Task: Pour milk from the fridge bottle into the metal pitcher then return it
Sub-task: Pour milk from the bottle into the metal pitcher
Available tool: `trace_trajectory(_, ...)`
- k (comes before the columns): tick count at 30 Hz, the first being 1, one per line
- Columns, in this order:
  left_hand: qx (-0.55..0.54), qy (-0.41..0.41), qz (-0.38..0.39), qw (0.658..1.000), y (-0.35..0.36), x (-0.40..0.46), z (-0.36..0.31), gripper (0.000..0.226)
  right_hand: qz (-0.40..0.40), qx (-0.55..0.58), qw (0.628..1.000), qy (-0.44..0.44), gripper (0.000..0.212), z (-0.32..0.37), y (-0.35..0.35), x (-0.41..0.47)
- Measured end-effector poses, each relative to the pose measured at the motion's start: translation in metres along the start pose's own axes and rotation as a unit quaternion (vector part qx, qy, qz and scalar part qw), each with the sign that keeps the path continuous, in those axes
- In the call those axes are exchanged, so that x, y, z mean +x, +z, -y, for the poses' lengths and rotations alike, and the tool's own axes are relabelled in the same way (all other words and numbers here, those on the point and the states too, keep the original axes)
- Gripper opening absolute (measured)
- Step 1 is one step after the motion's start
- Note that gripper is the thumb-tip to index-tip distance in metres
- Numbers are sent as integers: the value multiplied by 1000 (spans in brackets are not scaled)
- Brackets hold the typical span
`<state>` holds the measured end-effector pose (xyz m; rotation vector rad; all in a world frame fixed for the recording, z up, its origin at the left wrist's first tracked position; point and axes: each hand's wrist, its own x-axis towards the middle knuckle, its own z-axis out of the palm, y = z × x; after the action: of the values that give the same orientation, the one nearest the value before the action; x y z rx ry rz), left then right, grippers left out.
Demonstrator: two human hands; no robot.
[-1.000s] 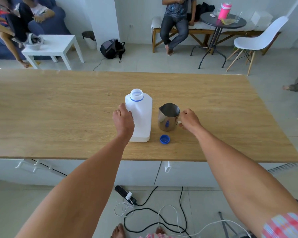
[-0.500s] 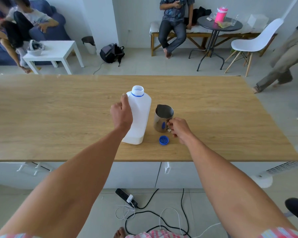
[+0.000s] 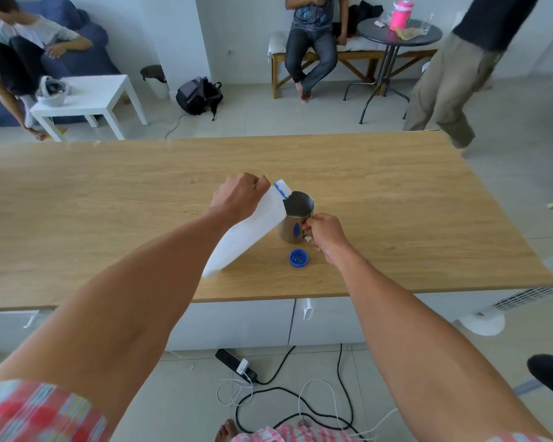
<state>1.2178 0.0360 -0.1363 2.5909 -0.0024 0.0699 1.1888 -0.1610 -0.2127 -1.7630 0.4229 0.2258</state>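
Both grips closed: left hand [image 3: 238, 199] has now tipped the milk bottle [image 3: 246, 232] into the right-held pitcher [image 3: 296, 220].

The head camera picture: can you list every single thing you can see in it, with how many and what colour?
milk bottle: 1, white with blue neck ring, tilted over the pitcher
metal pitcher: 1, silver, on the wooden table
bottle cap: 1, blue, on the table near the pitcher
small table: 1, white, far left
round table: 1, dark, far right
tumbler: 1, pink, on the round table
backpack: 1, black, on the floor
bench: 1, wooden, by the wall
power strip: 1, black, floor below
other people: several, in the background
hands: left hand tipping the bottle, right hand at the pitcher's handle
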Motion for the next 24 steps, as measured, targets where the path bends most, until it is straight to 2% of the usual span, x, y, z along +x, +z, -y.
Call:
trace_trajectory(7,69,-11,38,997,12,11,3,51,4,-15,1000,-2,25,-2,-1,2)
trace_trajectory(24,170,-5,60,984,17,21,-10,43,8,-21,1000,1,28,3,-4,1)
